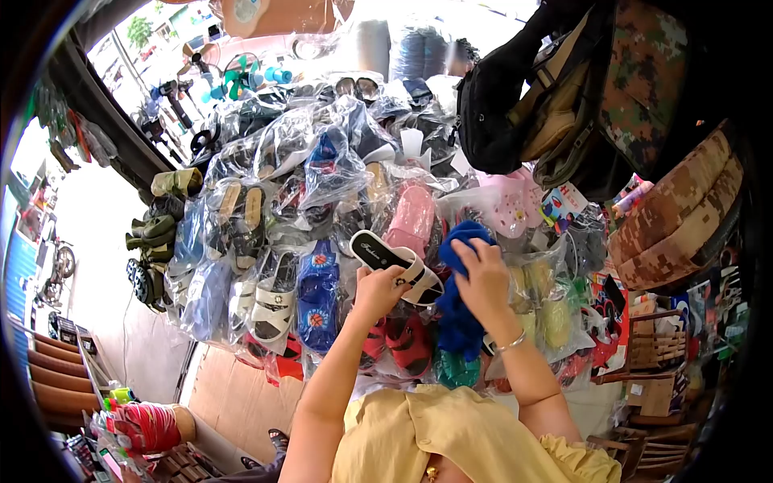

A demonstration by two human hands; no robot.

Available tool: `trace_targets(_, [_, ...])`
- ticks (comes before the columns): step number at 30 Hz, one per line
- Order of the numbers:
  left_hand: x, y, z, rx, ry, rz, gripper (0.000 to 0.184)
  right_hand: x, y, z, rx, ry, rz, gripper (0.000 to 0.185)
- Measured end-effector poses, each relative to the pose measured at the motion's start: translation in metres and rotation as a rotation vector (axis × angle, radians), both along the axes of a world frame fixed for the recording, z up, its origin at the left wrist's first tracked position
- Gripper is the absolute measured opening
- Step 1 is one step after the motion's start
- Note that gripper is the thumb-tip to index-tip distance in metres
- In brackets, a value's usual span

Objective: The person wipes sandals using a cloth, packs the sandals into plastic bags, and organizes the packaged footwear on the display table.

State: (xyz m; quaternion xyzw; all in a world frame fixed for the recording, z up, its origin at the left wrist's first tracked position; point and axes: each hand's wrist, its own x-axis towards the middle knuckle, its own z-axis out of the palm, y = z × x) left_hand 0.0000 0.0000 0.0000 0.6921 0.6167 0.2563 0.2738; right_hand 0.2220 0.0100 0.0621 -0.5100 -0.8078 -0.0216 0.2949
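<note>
- Head view: the left hand [380, 293] is holding the sandal [377, 250] by its near edge, its grip closed around the side; the heel is pointing to 10 o'clock and the toe to 4.
- The right hand [485, 283] is clutching the blue cloth [460, 326] near its top, its grip closed on a bunched part, while the rest is trailing towards 6 o'clock.
- The sandal is sitting near the middle of the view, above the rows of bagged footwear [207, 299]. The cloth is lying at its 3 to 4 o'clock, right beside the toe; whether the two are touching, I cannot tell.
- Around the sandal, a pink slipper [412, 216] is lying at 12 o'clock, pink clogs [513, 206] at 2, red shoes [408, 344] at 6 and blue slippers [319, 299] at 8.
- Wiping seems to be the step in hand, so the left grip would best be pinching the sole edge, leaving the white straps [422, 283] free.
- The right grip would be working better with the loose tail gathered into the palm; trailing, it could be catching on the red shoes.
- Short, light strokes from 10 towards 4 o'clock would probably be suiting the straps, which are looking bendable.
</note>
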Motion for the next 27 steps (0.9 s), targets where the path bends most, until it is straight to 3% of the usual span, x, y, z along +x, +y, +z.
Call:
trace_targets(2, [0.004, -0.003, 0.006, 0.102, 0.073, -0.037, 0.037, -0.020, -0.017, -0.006, 0.022, 0.053, 0.179, 0.062])
trace_targets(3, [-0.046, -0.004, 0.017, 0.092, 0.204, -0.037, 0.037, -0.074, -0.026, -0.036, -0.076, 0.091, 0.263, 0.062])
trace_targets(5, [-0.039, 0.008, 0.003, 0.186, 0.241, 0.012, 0.034, -0.060, -0.011, -0.056, -0.078, 0.074, 0.209, 0.063])
trace_targets(7, [-0.017, -0.011, 0.016, 0.149, 0.123, 0.014, 0.033, -0.018, -0.009, -0.040, -0.219, 0.030, 0.041, 0.055])
trace_targets(9, [-0.015, -0.014, 0.032, -0.024, -0.147, 0.155, 0.035, 0.006, -0.003, -0.013, -0.110, 0.168, -0.001, 0.050])
trace_targets(10, [-0.019, -0.014, 0.016, -0.064, -0.376, 0.168, 0.039, 0.014, -0.010, 0.007, -0.113, 0.158, -0.002, 0.050])
trace_targets(14, [-0.003, -0.034, 0.065, -0.109, -0.618, 0.237, 0.031, 0.033, -0.031, 0.067, 0.045, 0.364, 0.034, 0.048])
trace_targets(19, [-0.003, -0.041, 0.129, 0.132, -1.001, 0.149, 0.026, 0.066, -0.033, 0.065, 0.110, 0.509, -0.043, 0.049])
trace_targets(25, [-0.032, -0.042, 0.175, 0.545, -1.125, 0.193, 0.027, 0.087, -0.040, 0.045, -0.016, 0.794, -0.053, 0.050])
trace_targets(27, [-0.041, -0.036, 0.181, 0.609, -1.112, 0.262, 0.024, 0.083, -0.042, 0.040, -0.069, 1.064, -0.106, 0.050])
